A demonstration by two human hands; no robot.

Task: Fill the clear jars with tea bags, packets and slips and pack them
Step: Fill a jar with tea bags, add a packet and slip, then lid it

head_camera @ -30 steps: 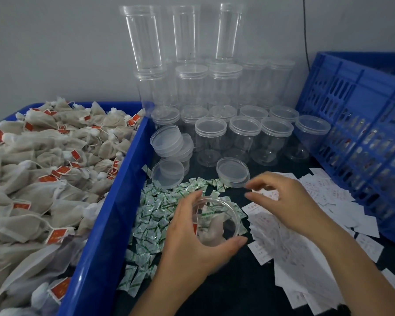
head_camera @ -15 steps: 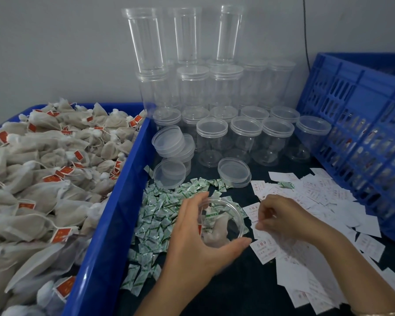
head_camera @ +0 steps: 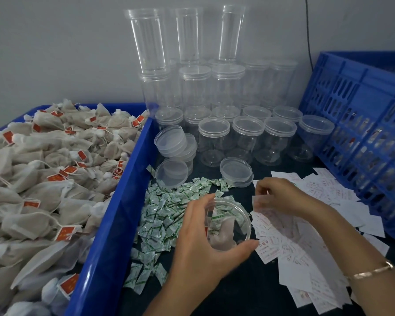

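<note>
Slip point(head_camera: 259, 202) higher; jar point(head_camera: 228, 226) seemingly mouth-up

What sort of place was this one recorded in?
Most likely a small hand-packing station for tea products: a blue bin heaped with tea bags, rows of empty clear jars, and loose piles of green packets and paper slips.

Bare forearms; slim gold-toned bangle point(head_camera: 372, 271) round the right wrist

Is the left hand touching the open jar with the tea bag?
Touching. The head view shows the left hand wrapped round the open jar, thumb on its near rim, fingers over its far side. The right hand pinches a slip.
</note>
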